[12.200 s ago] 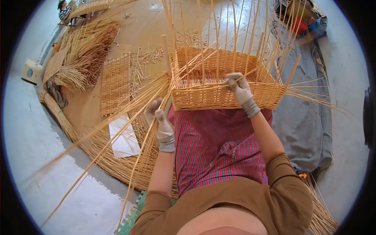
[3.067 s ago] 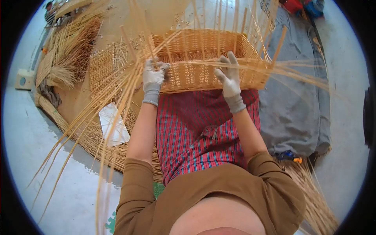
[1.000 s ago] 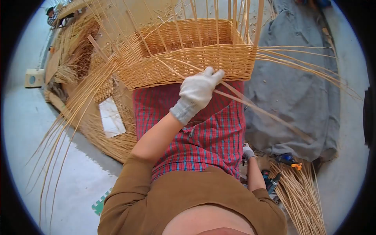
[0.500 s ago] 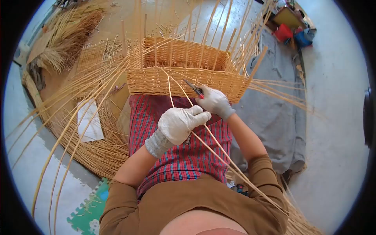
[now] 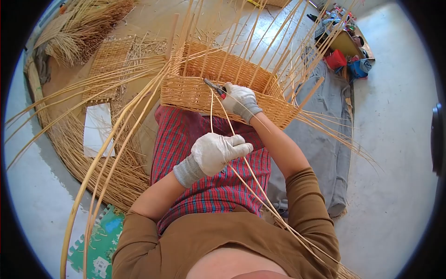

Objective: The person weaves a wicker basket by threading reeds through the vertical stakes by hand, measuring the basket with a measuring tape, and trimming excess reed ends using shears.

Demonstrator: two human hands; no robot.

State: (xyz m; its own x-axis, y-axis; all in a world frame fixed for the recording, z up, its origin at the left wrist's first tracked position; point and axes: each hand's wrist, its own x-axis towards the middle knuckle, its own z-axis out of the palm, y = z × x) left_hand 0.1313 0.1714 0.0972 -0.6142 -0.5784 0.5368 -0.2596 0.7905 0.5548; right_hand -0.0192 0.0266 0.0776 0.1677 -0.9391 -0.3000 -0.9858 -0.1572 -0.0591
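A woven wicker basket (image 5: 188, 96) with tall upright stakes rests against the plaid cloth over my lap. My right hand (image 5: 240, 101), in a white glove, is closed around pliers (image 5: 213, 86) with dark jaws and a red handle. The jaws point left and meet the basket's near rim, where two pale wicker strands (image 5: 231, 122) come out. My gloved left hand (image 5: 217, 152) is closed around these strands below the basket. They run on past it, down to the right across my brown top.
Long loose strands (image 5: 121, 116) fan out from the basket's left corner. Bundled wicker (image 5: 93, 172) and white paper (image 5: 98, 129) lie on the left. Grey cloth (image 5: 320, 153) spreads at right, with a red container (image 5: 337, 60) beyond. A green foam mat (image 5: 100, 242) is at lower left.
The basket has turned, its right end now lower in view. My right hand has moved up and left, bringing the pliers to the rim. My left hand stays on the strands, slightly lower.
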